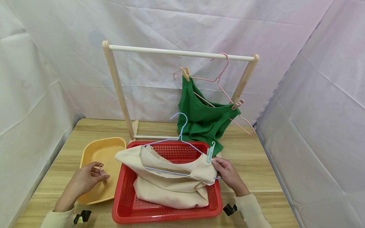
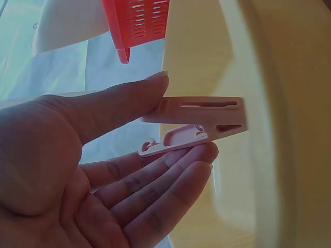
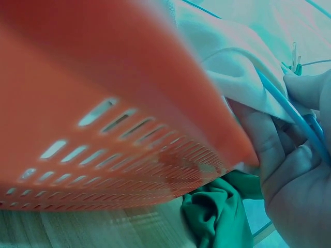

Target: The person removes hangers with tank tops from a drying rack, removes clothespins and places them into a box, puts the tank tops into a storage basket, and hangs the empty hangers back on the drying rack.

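Observation:
Over the yellow tray [image 1: 114, 152], my left hand [image 1: 85, 177] pinches a pink clothespin [image 2: 207, 111] between thumb and fingers. A cream garment [image 1: 171, 190] on a blue hanger [image 1: 182, 128] lies across the red basket [image 1: 121, 202], its lower part inside. My right hand [image 1: 228, 174] grips the garment's right shoulder together with the hanger's end, beside a teal clothespin [image 1: 210, 153] clipped there. In the right wrist view, the fingers are partly hidden behind the fabric [image 3: 238, 77] and basket rim. No clothespin shows on the garment's left shoulder.
Behind the basket, a green garment [image 1: 199, 110] hangs by clothespins from a pink hanger [image 1: 222, 74] on the rack's white bar [image 1: 159, 51]. The rack's wooden posts [image 1: 119, 91] stand on the wooden table [image 1: 251, 164]. White cloth walls [image 1: 71, 41] enclose the table.

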Demonstrator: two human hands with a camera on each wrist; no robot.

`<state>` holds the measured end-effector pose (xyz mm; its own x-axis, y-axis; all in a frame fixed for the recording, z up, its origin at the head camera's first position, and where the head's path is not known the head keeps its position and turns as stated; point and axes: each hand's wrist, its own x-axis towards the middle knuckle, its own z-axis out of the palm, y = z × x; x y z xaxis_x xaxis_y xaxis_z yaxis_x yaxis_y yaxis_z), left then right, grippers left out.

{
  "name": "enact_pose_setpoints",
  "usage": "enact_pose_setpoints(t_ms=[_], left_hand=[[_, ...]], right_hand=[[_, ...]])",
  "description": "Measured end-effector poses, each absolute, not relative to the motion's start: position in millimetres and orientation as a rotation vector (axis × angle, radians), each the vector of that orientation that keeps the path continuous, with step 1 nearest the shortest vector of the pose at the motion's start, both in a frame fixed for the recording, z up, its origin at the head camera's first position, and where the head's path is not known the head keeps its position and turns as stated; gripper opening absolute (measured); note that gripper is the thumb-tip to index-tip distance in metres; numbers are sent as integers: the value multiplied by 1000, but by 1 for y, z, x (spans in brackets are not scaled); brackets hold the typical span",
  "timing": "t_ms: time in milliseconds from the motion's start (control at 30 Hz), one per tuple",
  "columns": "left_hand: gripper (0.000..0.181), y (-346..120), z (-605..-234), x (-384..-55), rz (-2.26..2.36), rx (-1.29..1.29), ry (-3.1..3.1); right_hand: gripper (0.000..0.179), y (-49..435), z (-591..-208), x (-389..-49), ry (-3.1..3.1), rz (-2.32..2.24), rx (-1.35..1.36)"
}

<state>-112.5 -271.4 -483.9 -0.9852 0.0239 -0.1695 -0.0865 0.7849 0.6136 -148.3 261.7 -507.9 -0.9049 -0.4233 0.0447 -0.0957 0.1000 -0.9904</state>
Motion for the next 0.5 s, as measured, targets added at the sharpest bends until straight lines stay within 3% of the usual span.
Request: enact_pose_setpoints(t_ms=[500], left_hand=[[59, -274, -488, -114, 939, -57, 2790]], right_hand=[[34, 261, -506, -148, 2120, -1886, -497]])
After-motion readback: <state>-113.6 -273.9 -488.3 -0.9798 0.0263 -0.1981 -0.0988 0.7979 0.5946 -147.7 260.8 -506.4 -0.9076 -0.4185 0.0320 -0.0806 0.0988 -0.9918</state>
